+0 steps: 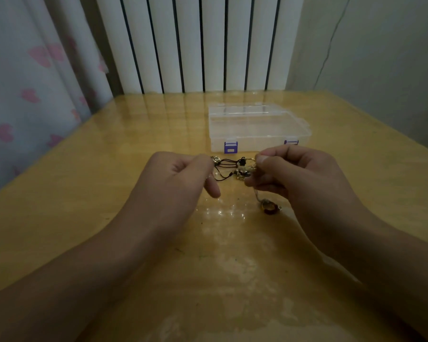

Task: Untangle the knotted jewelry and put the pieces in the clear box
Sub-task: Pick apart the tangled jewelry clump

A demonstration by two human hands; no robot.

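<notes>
1. My left hand (183, 174) and right hand (282, 169) are pinching the knotted jewelry (235, 167) above the table (84, 193), near the closed clear box (257, 127).
2. Pulling hard is risking a tighter knot.

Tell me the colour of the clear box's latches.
Purple latches on the clear box, head view.

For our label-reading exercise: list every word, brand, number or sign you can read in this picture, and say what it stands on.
No readable text anywhere.
Clear box: its purple latch has a pale rectangular patch, blank or too small to read.
Knotted jewelry, held between left hand and right hand: no lettering visible.
Table: no text.
</notes>
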